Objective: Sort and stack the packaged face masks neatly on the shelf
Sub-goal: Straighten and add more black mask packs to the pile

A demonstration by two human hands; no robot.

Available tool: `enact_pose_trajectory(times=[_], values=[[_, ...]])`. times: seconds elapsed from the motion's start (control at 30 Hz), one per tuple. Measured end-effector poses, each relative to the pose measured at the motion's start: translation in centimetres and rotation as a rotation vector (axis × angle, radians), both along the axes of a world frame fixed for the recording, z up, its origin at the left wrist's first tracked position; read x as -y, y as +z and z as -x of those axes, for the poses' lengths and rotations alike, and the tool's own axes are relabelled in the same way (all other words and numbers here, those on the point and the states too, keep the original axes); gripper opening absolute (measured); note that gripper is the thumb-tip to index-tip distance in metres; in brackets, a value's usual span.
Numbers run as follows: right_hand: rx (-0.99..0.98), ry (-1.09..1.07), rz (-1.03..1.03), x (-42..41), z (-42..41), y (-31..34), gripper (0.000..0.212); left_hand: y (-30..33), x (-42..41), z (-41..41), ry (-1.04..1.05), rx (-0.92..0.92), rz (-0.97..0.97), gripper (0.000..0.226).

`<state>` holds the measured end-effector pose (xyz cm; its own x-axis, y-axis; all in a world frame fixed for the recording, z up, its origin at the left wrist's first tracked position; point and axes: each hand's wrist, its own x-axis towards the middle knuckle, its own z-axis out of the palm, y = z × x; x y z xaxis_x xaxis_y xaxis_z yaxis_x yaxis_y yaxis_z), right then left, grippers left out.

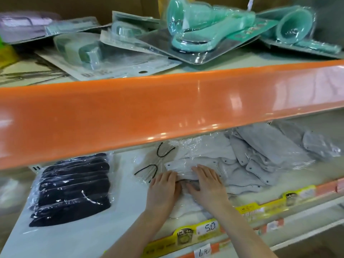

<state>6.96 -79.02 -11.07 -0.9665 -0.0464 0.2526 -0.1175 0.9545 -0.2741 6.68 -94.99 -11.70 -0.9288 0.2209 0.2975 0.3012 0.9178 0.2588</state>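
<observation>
Both hands on white mask pack (183, 171) at middle of lower shelf (78, 237). Left hand (164, 187) and right hand (206, 184) side by side, fingers flat, pressing down. Black mask pack (72, 189) left, apart. Grey mask packs (260, 159) heaped right. Orange shelf edge (130, 112) above; teal blister packs (195, 30) on upper shelf.

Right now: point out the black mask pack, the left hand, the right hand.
black mask pack (74, 189): head view, middle of pack.
left hand (163, 187): head view, back of hand.
right hand (208, 185): head view, back of hand.

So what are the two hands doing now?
Left hand: open, flat on the white mask pack.
Right hand: open, flat on the same pack.
</observation>
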Motion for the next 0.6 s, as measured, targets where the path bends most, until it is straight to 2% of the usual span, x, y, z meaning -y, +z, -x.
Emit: enact_pose_trajectory(times=[0.07, 0.13, 0.2, 0.23, 0.3, 0.4, 0.5, 0.6], values=[[-0.017, -0.008, 0.005, 0.3, -0.1, -0.1, 0.052, -0.3, -0.1, 0.0, -0.005, -0.016, -0.002, 0.033], [-0.049, 0.007, 0.031, 0.7, -0.2, -0.1, 0.035, -0.2, -0.2, -0.1, -0.007, -0.011, -0.001, 0.032], [-0.054, -0.001, 0.057, 1.1, -0.3, -0.2, 0.026, -0.3, -0.3, -0.1, 0.001, -0.038, -0.027, 0.022], [-0.036, -0.012, 0.062, 1.2, -0.2, -0.2, 0.027, -0.3, -0.3, -0.1, 0.008, -0.05, -0.042, 0.013], [-0.007, -0.042, 0.067, 1.4, -0.3, 0.1, 0.026, -0.4, -0.3, 0.1, 0.021, -0.011, -0.089, 0.018], [0.062, -0.025, 0.053, 1.6, -0.1, 0.7, 0.024, -0.1, 0.1, 0.3, 0.057, 0.101, -0.242, 0.012], [0.042, -0.004, 0.069, 1.2, 0.2, 0.4, 0.025, 0.5, 0.7, 0.7, 0.061, 0.133, -0.377, 0.015], [0.063, 0.003, 0.098, 0.9, 0.2, 0.2, 0.036, 1.6, 0.8, 0.9, 0.059, 0.152, -0.464, 0.016]])
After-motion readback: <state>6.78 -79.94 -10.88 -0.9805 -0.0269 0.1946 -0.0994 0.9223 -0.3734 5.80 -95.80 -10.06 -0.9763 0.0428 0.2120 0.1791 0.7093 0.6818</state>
